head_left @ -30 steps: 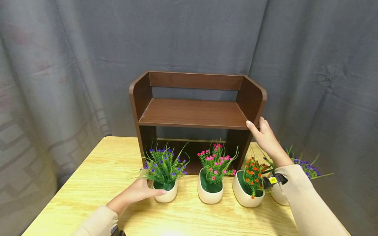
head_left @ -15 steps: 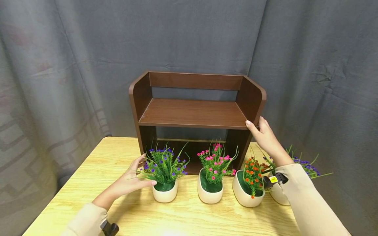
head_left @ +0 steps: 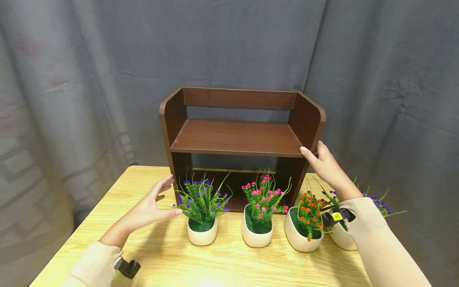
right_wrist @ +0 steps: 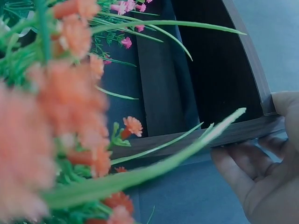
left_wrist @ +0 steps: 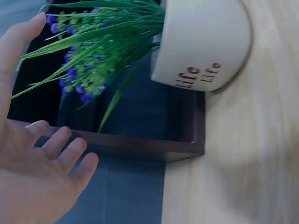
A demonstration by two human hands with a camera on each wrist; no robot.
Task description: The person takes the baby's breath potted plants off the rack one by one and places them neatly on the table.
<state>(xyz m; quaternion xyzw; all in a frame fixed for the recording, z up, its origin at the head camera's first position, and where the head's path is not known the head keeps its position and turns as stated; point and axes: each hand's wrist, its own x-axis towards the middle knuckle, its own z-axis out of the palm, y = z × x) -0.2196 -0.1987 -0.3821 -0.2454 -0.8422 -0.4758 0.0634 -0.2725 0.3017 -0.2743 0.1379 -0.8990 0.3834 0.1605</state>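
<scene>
A dark brown two-tier wooden shelf (head_left: 234, 137) stands on the table. My right hand (head_left: 328, 169) grips its right side panel, thumb at the front edge and fingers around the outer side. On the left, my left hand (head_left: 143, 209) is spread beside a purple-flowered potted plant (head_left: 202, 236), fingertips close to the shelf's left side; whether they touch it I cannot tell. In the left wrist view, the white pot (left_wrist: 205, 42) with "Life" lettering is apart from the hand, and nothing is in the palm.
Right of the purple plant stand a pink-flowered pot (head_left: 256, 239) and an orange-flowered pot (head_left: 303, 241). Another purple-flowered pot (head_left: 342, 238) is partly hidden by the right forearm. Grey curtains (head_left: 229, 48) hang behind the wooden table (head_left: 201, 267).
My left hand has let go of the purple-flowered potted plant and moved left and up toward the shelf's left side. My right hand stays on the shelf.
</scene>
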